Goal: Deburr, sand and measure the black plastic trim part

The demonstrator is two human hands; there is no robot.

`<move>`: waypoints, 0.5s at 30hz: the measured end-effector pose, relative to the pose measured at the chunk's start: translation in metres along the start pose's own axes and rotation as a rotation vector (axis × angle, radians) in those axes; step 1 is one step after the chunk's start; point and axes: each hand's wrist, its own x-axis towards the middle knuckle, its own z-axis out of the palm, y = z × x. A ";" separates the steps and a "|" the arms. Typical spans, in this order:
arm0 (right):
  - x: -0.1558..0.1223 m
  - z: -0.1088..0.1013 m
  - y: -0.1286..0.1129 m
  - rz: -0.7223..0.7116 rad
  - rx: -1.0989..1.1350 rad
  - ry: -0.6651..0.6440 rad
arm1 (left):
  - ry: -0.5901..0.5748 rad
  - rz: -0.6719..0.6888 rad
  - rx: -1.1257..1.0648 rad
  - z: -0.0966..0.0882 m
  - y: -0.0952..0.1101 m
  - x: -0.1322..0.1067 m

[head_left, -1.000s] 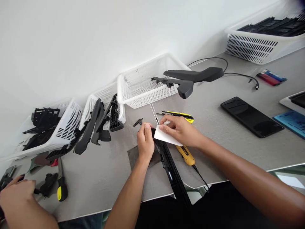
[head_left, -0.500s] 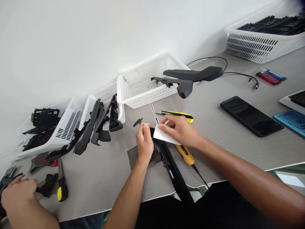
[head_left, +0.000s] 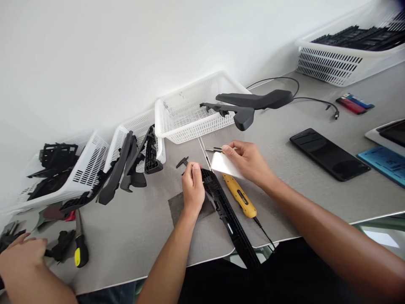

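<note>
My left hand (head_left: 193, 189) is closed on the far end of a long black plastic trim part (head_left: 229, 219) that runs from the table's middle to its near edge. My right hand (head_left: 248, 162) holds a flat white card-like piece (head_left: 224, 165) just right of that end, lifted off the part. Its fingertips touch a yellow utility knife (head_left: 218, 149) lying behind it. A yellow-handled tool (head_left: 240, 196) with a black cord lies beside the trim. A dark sanding sheet (head_left: 177, 204) sits under my left wrist.
White baskets (head_left: 186, 112) line the wall, two with black parts (head_left: 133, 164) and one far right (head_left: 341, 59). A black moulded part (head_left: 253, 103) rests on the middle basket. A phone (head_left: 329, 154), lighters (head_left: 354, 102) and a screwdriver (head_left: 79, 245) lie about. Another person's hand (head_left: 22, 255) works at bottom left.
My right hand has lifted the white piece off the trim's end and moved it back and right toward the utility knife. The left hand stays on the trim.
</note>
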 end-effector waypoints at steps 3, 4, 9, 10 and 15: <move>-0.001 -0.001 -0.005 0.025 0.177 -0.112 | 0.005 -0.027 -0.016 0.000 0.000 0.000; -0.003 0.000 -0.007 0.009 0.212 -0.167 | 0.003 -0.038 -0.026 0.000 0.000 0.000; -0.014 0.008 -0.010 -0.442 0.090 -0.219 | 0.040 -0.053 -0.071 0.000 -0.002 0.004; -0.016 0.009 -0.010 -0.541 0.043 -0.241 | 0.060 -0.038 -0.076 -0.001 -0.002 0.005; -0.020 0.016 -0.004 -0.671 -0.148 -0.430 | 0.134 -0.028 -0.065 -0.006 -0.007 0.012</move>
